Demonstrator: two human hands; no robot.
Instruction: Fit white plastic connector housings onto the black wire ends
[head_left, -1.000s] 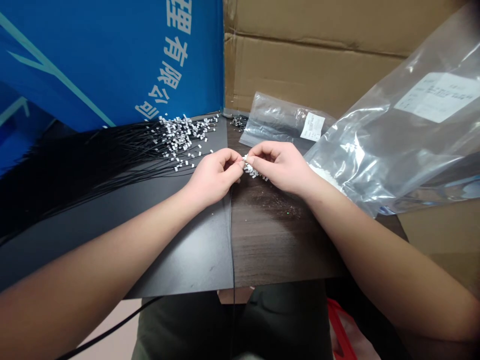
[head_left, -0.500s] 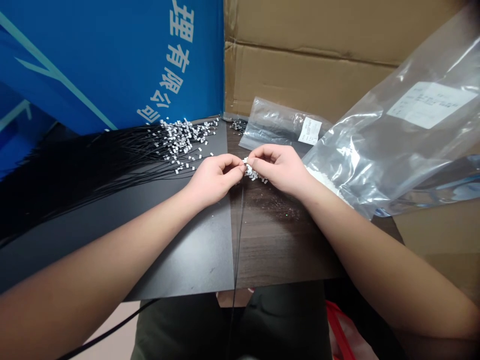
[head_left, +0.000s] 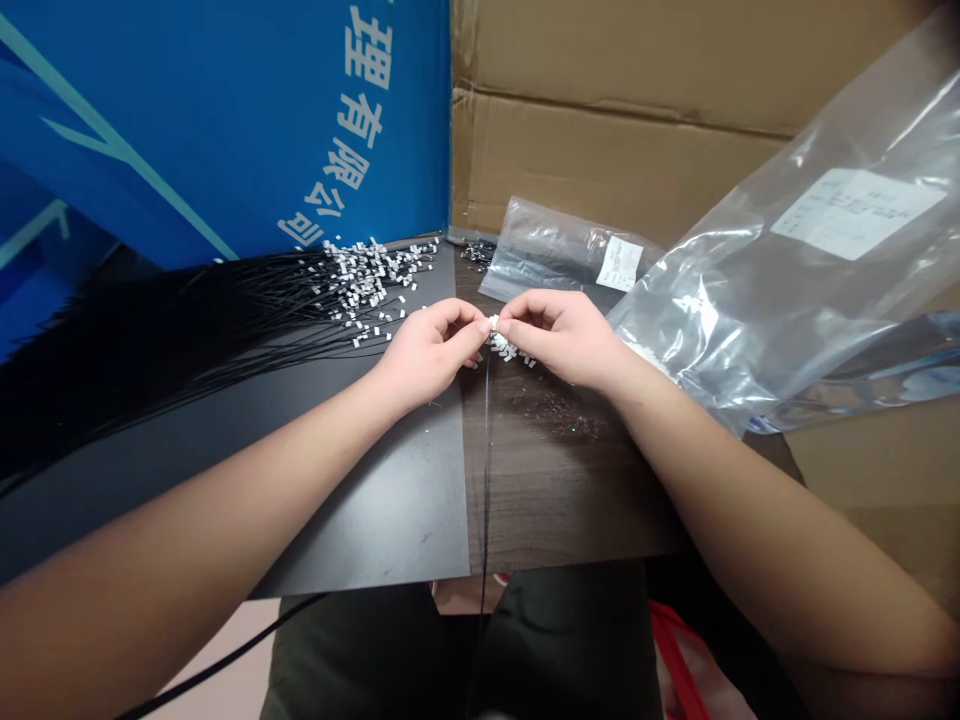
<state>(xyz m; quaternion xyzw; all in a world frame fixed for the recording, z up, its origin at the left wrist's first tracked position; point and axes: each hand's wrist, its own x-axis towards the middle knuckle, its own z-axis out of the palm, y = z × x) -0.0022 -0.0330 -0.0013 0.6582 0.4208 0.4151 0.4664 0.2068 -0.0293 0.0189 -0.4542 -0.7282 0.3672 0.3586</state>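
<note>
My left hand (head_left: 427, 350) is closed in a pinch on the upper end of a thin black wire (head_left: 486, 470), which hangs down past the table edge. Touching it almost tip to tip, my right hand (head_left: 566, 335) pinches a tiny white connector (head_left: 493, 321) at the wire's end. The fingertips partly hide the joint, so how far the wire sits inside is unclear. Just beneath lies a small heap of loose white connectors (head_left: 517, 352). To the left, many black wires with white connectors (head_left: 367, 275) on their ends lie in a big bundle.
A small clear bag (head_left: 551, 245) with a label lies behind my hands. On the right leans a large clear plastic bag (head_left: 750, 290) with white pieces inside. A blue panel (head_left: 225, 120) and brown cardboard (head_left: 615, 150) stand at the back. Wood-grain tabletop (head_left: 555, 500) adjoins a dark grey sheet (head_left: 390, 500).
My fingertips have shifted slightly, and a white connector now shows between them. The hanging wire has swung a little to the right. Both arms stay nearly in place.
</note>
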